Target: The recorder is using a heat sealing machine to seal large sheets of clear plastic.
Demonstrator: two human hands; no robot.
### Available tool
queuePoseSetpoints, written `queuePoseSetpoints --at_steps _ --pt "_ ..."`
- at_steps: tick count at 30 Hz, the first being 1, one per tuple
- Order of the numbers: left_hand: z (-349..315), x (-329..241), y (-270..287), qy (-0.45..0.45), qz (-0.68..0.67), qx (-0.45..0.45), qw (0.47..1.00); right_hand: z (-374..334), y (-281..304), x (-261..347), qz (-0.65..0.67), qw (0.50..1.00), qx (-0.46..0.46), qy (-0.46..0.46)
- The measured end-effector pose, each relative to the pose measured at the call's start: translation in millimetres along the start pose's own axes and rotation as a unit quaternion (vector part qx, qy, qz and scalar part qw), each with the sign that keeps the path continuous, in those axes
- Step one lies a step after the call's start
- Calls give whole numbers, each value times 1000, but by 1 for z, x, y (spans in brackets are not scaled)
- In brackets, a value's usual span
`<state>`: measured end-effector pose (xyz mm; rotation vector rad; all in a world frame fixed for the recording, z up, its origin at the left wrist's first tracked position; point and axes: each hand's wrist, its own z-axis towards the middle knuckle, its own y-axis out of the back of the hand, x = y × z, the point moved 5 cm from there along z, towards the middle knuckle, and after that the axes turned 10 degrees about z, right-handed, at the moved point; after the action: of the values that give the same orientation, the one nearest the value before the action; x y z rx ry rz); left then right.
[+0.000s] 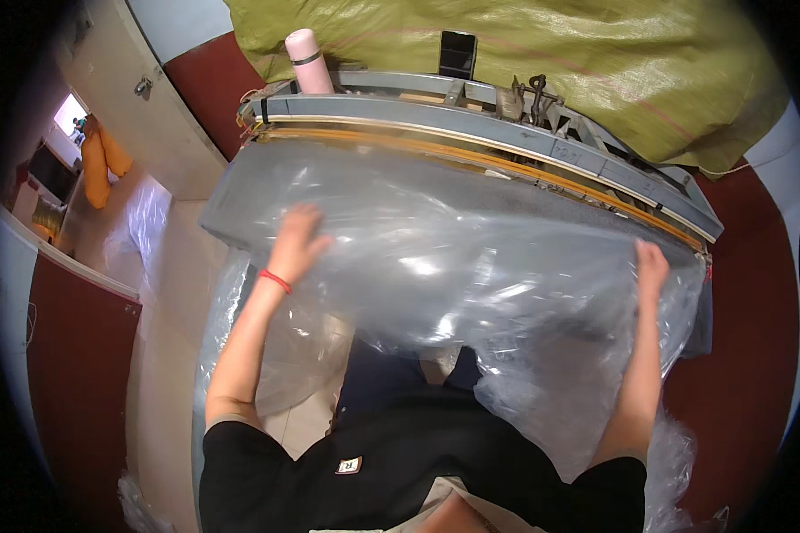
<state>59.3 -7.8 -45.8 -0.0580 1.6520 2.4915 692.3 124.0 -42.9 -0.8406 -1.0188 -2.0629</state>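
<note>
A wide sheet of clear plastic film [418, 266] lies over a grey padded bench top and hangs down toward my legs in loose folds. My left hand [300, 242], a red cord on its wrist, is over the left part of the film. It is slightly blurred, its fingers stretched and thumb apart; whether it touches the film is hard to tell. At the right end, my right hand [652, 265] has its fingers closed on the edge of the film. Behind the film runs a long grey metal bar [471, 123] with an orange strip [400, 142] along it.
On the frame behind the bar stand a pink bottle [309, 64] and a dark phone [457, 55]. Metal clamp parts [535, 99] sit farther right. A yellow-green woven sheet [578, 53] covers the back. At left are a door [142, 98] and more plastic film [142, 226] on the floor.
</note>
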Motion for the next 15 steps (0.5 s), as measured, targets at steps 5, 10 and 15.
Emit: queuePoseSetpoints --at_steps 5,10,15 --pt "-6 -91 -4 -105 -4 147 983 -24 126 -57 -213 975 -42 -42" --pt "42 -20 -30 78 105 144 981 -24 144 -69 -237 970 -24 -37" --pt "49 58 -28 163 52 64 983 -21 136 -63 -269 960 -35 -65"
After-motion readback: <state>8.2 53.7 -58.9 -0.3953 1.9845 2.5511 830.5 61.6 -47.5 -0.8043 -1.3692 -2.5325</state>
